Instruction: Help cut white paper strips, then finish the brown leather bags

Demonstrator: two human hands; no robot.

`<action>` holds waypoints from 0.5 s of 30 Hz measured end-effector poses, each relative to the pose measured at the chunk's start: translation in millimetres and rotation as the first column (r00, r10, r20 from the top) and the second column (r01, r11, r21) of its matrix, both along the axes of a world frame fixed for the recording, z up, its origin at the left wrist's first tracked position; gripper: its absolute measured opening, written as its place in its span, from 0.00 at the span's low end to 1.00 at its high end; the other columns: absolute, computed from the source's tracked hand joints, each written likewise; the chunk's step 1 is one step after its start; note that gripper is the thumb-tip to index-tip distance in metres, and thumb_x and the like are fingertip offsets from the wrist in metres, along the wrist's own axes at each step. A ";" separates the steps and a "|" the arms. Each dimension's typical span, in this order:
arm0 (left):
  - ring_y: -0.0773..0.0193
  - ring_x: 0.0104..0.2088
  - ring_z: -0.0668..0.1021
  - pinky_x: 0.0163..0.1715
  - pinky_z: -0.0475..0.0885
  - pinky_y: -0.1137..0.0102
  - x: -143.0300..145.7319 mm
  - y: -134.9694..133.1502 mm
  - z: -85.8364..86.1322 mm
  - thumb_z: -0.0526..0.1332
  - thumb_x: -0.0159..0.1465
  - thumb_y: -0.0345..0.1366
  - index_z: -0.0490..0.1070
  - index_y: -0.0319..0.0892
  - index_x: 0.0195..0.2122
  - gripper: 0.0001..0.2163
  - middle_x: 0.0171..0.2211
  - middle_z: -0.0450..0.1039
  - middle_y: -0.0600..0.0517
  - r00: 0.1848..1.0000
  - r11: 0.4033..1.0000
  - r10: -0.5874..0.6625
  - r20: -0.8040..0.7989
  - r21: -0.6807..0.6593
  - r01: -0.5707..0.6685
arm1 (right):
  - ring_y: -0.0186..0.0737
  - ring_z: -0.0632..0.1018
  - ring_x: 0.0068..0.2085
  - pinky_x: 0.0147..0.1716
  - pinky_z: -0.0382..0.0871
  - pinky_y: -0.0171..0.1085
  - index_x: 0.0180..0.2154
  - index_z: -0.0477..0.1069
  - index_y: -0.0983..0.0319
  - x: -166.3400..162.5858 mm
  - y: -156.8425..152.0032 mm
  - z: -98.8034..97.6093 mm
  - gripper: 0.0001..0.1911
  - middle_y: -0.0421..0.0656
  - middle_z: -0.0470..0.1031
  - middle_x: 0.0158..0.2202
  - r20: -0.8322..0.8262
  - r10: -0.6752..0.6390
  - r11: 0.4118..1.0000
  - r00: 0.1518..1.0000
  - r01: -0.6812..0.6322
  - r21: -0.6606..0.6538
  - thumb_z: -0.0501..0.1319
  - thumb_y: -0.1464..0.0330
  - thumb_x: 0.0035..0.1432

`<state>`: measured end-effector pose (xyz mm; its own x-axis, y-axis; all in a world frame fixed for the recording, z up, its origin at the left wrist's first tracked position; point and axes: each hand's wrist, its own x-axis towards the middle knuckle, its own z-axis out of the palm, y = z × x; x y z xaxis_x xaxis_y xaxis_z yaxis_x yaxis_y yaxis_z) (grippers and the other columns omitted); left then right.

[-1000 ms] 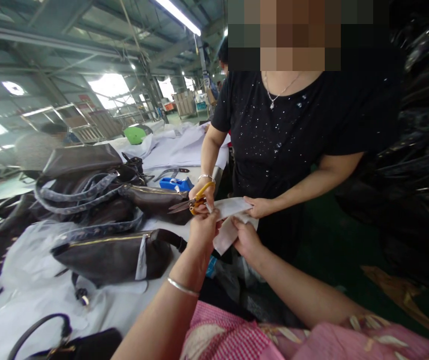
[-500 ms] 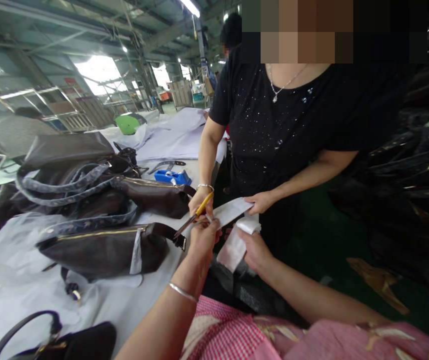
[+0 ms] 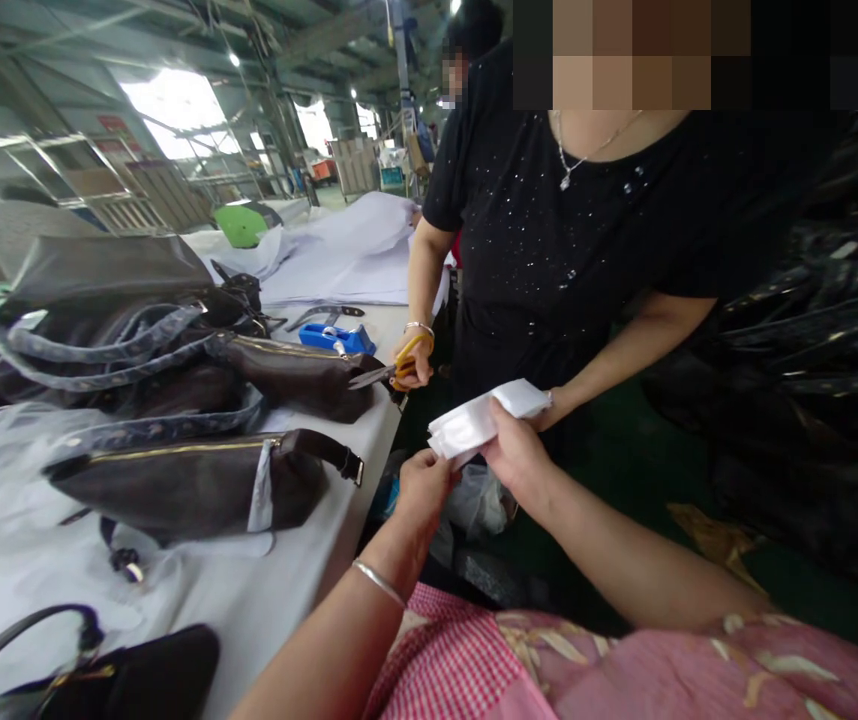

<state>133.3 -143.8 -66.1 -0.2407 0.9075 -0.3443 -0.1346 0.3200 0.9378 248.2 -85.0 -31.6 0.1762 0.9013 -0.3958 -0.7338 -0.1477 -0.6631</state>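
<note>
A folded bundle of white strips (image 3: 466, 428), thin and sheet-like, is held in front of me. My right hand (image 3: 520, 455) grips its near side, thumb on top. At its lower left end, my left hand (image 3: 426, 490) pinches the edge between thumb and fingers. The far right end of the bundle meets a co-worker's hand (image 3: 558, 408), partly hidden behind it. In the co-worker's other hand (image 3: 415, 358) are yellow-handled scissors (image 3: 375, 377), pointing left over the table edge, apart from the strips.
Dark brown handbags (image 3: 189, 490) lie on the white table (image 3: 298, 560) to my left, among clear plastic wrapping (image 3: 1, 500). A blue tape dispenser (image 3: 337, 338) stands farther back, near white sheets (image 3: 354, 245). The co-worker in black (image 3: 541, 260) stands opposite. Plastic bags (image 3: 478, 500) hang below my hands.
My right hand has brought its folded strips up against the strip the co-worker holds. The co-worker's scissors have moved up and away from my left hand.
</note>
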 end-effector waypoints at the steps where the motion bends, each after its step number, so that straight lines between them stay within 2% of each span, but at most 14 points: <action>1: 0.70 0.19 0.70 0.19 0.60 0.76 0.4 -1.1 -1.0 0.66 0.53 0.43 0.74 0.36 0.28 0.13 0.20 0.71 0.52 1.000 1.000 -0.006 0.005 0.004 0.006 | 0.34 0.76 0.25 0.18 0.69 0.30 0.38 0.70 0.61 2.2 -2.3 -9.1 0.10 0.37 0.77 0.27 0.039 0.054 0.998 0.998 -0.052 -0.042 0.66 0.67 0.53; 4: 0.70 0.20 0.70 0.20 0.60 0.77 1.6 -3.1 -1.1 0.67 0.53 0.44 0.75 0.36 0.28 0.14 0.21 0.72 0.51 0.999 0.999 -0.040 -0.007 0.033 0.040 | 0.31 0.67 0.16 0.10 0.53 0.28 0.32 0.70 0.63 14.8 -11.2 -29.8 0.13 0.35 0.70 0.18 0.209 0.168 0.982 0.963 -0.147 -0.116 0.68 0.62 0.51; 6: 0.71 0.20 0.69 0.20 0.60 0.77 2.6 -3.4 -0.2 0.66 0.53 0.42 0.75 0.36 0.28 0.13 0.21 0.72 0.51 0.996 0.995 -0.079 -0.038 0.064 0.081 | 0.30 0.64 0.14 0.09 0.51 0.29 0.30 0.70 0.64 24.2 -13.5 -38.4 0.14 0.35 0.67 0.15 0.326 0.166 0.983 0.931 -0.128 -0.134 0.69 0.61 0.49; 8: 0.71 0.19 0.67 0.19 0.60 0.76 3.3 -3.6 0.4 0.66 0.53 0.40 0.75 0.35 0.28 0.10 0.21 0.72 0.52 0.993 0.990 -0.108 -0.044 0.082 0.112 | 0.31 0.66 0.15 0.10 0.53 0.29 0.30 0.71 0.64 31.3 -13.1 -44.2 0.14 0.36 0.68 0.15 0.398 0.149 0.984 0.905 -0.098 -0.146 0.71 0.62 0.48; 11: 0.72 0.18 0.67 0.19 0.60 0.76 3.9 -5.5 0.0 0.66 0.52 0.37 0.76 0.36 0.29 0.09 0.20 0.71 0.53 0.994 0.990 -0.108 -0.013 0.090 0.109 | 0.36 0.73 0.20 0.15 0.63 0.31 0.34 0.73 0.65 34.5 -11.7 -47.7 0.14 0.39 0.74 0.20 0.398 0.165 0.981 0.903 -0.106 -0.165 0.71 0.63 0.48; 15: 0.72 0.18 0.67 0.19 0.60 0.76 6.6 -11.8 1.7 0.65 0.52 0.36 0.75 0.36 0.25 0.07 0.18 0.70 0.53 0.996 0.993 -0.091 -0.011 0.078 0.092 | 0.40 0.79 0.28 0.24 0.74 0.37 0.42 0.72 0.62 24.3 -10.5 -40.4 0.13 0.43 0.79 0.31 0.161 0.185 0.972 0.969 -0.157 -0.174 0.66 0.63 0.56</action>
<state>139.9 -155.6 -64.3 -0.1574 0.9499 -0.2702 -0.1013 0.2566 0.9612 272.5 -95.4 -72.0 0.1044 0.8521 -0.5129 -0.5630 -0.3745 -0.7367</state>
